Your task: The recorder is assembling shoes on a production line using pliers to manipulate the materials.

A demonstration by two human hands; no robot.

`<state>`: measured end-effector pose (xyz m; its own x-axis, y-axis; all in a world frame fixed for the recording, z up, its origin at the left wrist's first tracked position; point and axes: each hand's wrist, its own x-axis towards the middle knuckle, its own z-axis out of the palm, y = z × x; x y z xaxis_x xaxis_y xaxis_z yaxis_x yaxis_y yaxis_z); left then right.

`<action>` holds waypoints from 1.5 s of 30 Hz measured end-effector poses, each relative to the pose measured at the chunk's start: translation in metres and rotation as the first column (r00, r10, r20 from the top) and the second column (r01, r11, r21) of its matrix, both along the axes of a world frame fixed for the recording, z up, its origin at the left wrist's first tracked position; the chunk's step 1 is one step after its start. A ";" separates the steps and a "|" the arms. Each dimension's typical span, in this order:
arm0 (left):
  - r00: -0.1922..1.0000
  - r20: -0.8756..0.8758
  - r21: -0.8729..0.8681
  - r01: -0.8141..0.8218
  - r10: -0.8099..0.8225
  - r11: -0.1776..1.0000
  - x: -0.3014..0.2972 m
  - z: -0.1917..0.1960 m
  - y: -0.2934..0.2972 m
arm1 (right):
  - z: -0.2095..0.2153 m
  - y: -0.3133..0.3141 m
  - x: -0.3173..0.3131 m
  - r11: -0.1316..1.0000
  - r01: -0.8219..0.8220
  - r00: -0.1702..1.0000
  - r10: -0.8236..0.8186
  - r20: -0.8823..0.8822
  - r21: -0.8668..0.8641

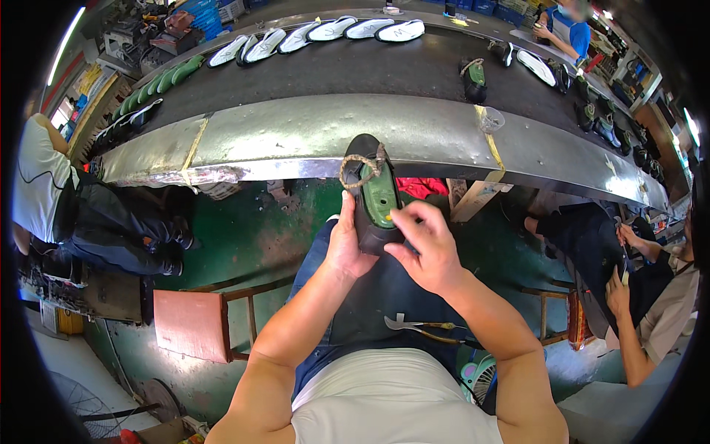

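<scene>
In the middle, above my lap, a black shoe upper [362,216] sits on a green shoe last [379,191], bottom side up, toe pointing away from me. A loop of twisted cord [360,164] is tied at the last and hangs over its left edge. My left hand [347,244] grips the shoe from the left, thumb along its side; the other fingers are hidden beneath. At the heel end, my right hand [429,248] has its index finger and thumb on either side of the shoe's rim. Across my lap lie lasting pincers [425,325] with a hammer-like head.
A metal-edged conveyor bench [274,129] runs ahead of me, with white-soled shoes [330,29], green lasts [159,81] and another lasted shoe [474,78]. People sit left [48,174] and right [669,288]. A stool [191,325] stands left; a small fan [481,377] is beside my lap.
</scene>
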<state>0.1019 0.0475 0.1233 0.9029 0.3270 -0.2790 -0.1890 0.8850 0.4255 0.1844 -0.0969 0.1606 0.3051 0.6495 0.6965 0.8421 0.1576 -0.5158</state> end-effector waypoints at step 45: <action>0.935 0.003 0.995 -0.040 0.355 0.096 0.443 -0.013 0.191 | -0.058 0.040 0.224 0.828 0.520 0.831 -0.434 0.347 -0.209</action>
